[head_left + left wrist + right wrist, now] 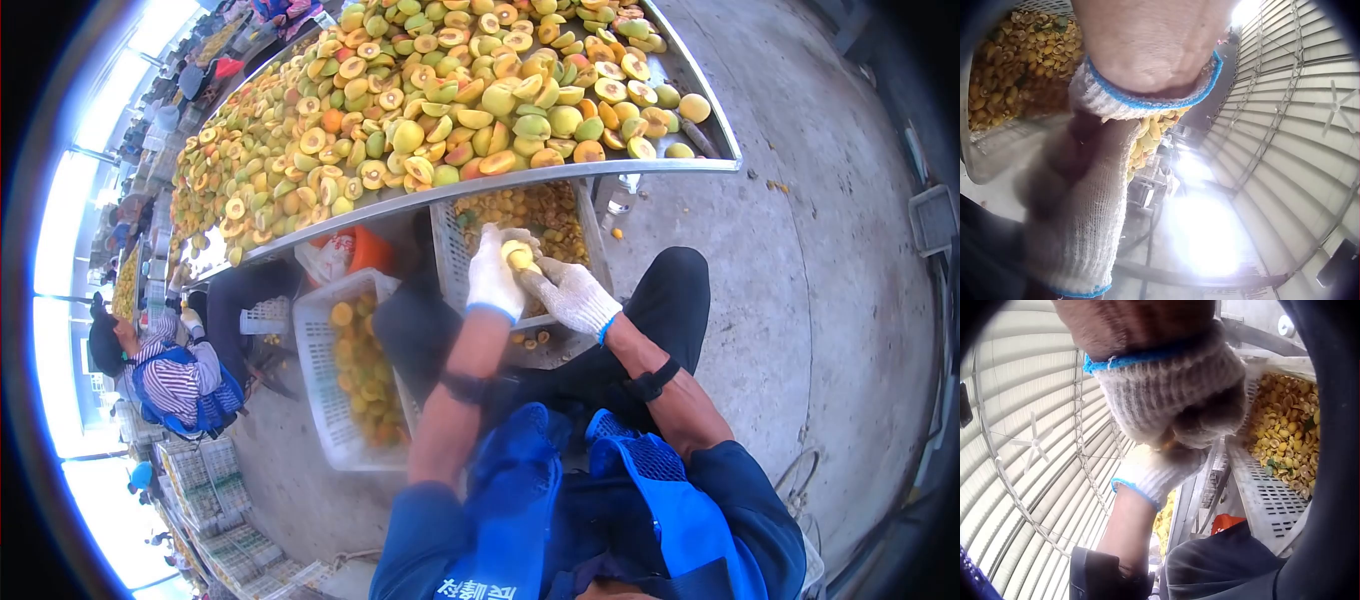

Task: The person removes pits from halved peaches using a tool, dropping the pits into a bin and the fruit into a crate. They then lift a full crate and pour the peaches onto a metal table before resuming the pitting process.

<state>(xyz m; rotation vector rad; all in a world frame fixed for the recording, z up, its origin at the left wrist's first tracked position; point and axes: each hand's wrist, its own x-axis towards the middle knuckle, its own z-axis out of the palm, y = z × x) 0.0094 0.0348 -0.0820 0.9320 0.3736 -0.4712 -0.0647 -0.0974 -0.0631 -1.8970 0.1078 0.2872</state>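
Observation:
Both hands wear white knit gloves with blue cuffs and meet above a crate in the head view. The left hand [496,272] holds a yellow fruit [519,256] with its fingers round it. From the right, the right hand [572,296] reaches to the same fruit, its fingertips on the fruit's lower side. In the left wrist view the left hand's glove [1107,94] is near the other glove, the fruit hidden. In the right wrist view the right hand [1179,394] has curled fingers, close against the left glove [1157,469]; the fruit is mostly hidden there.
A metal-edged table [460,188] heaped with halved fruit [400,130] lies ahead. Below it are a crate of fruit pieces [520,215], a white crate [322,400] of fruit and an orange bucket [372,250]. Another person [190,375] sits at left.

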